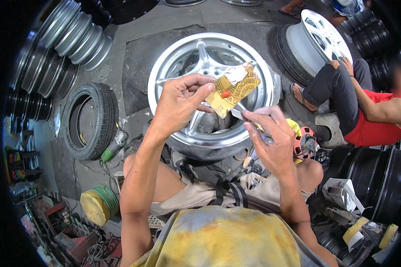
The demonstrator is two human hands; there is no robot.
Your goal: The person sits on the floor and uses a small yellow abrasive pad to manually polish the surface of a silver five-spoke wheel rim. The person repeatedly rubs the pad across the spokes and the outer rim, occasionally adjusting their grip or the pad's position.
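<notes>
My left hand (pixel 180 102) pinches a torn piece of yellow-brown sandpaper (pixel 243 87) by its left edge, printed backing up. A smear of white paste (pixel 237 74) and a small orange-red dab (pixel 226 94) lie on it. Between the thumb and fingers of my right hand (pixel 272 135) is a small flat metal putty knife (pixel 237 114), its tip close to the sandpaper's lower corner; whether they touch I cannot tell. Below both hands, a silver alloy wheel (pixel 203 55) lies face up over a black tyre (pixel 200 153).
A loose tyre (pixel 104 133) and an angle grinder (pixel 116 144) lie at left, near a green tin (pixel 107 198). Stacked rims (pixel 78 35) stand behind. At right a seated person in red (pixel 378 118) touches a white wheel (pixel 327 35). A red-and-black round tool (pixel 305 142) sits by my right knee.
</notes>
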